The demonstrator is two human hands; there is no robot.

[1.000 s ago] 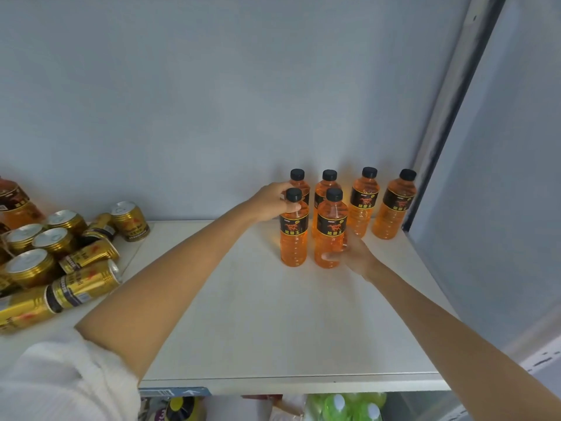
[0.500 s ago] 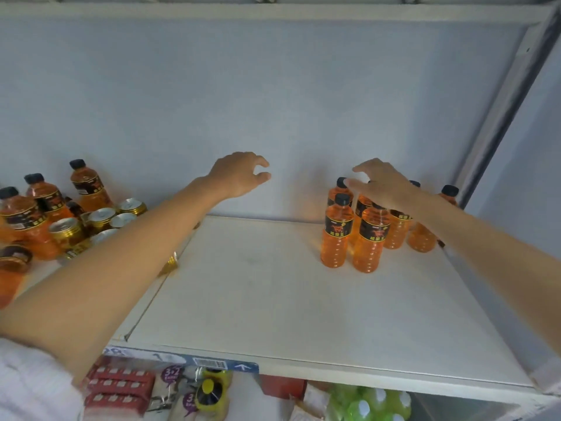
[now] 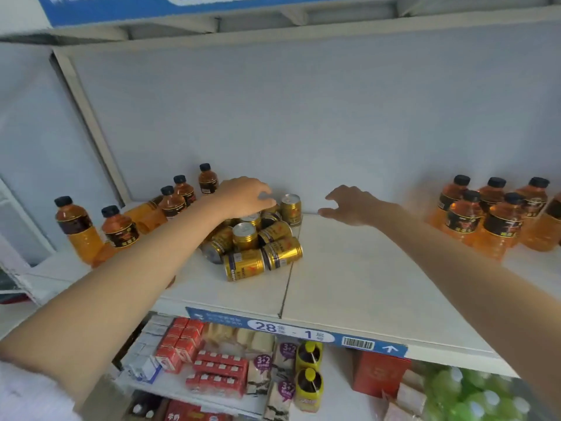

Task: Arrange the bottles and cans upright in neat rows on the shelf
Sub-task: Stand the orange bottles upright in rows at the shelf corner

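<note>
A heap of gold cans [image 3: 250,250] lies at the middle of the white shelf [image 3: 349,284], most on their sides, and one gold can [image 3: 290,208] stands upright at the back. My left hand [image 3: 244,196] is over the back of the heap with its fingers curled down onto a can top; whether it grips is unclear. My right hand [image 3: 352,205] hovers just right of the cans, fingers spread, holding nothing. Several orange bottles [image 3: 498,221] stand in rows at the right. More orange bottles [image 3: 120,230] stand loosely at the left, one lying down [image 3: 145,214].
A blue price strip [image 3: 296,329] runs along the shelf's front edge. The lower shelf holds red cartons [image 3: 212,369], yellow-capped bottles [image 3: 309,357] and green bottles [image 3: 473,390]. A grey upright post [image 3: 91,126] bounds the bay at the left, and another shelf hangs overhead.
The view swung left from the arranged bottles to the can heap. My left hand dropped onto the cans, and my right hand left the bottles and moved beside the heap.
</note>
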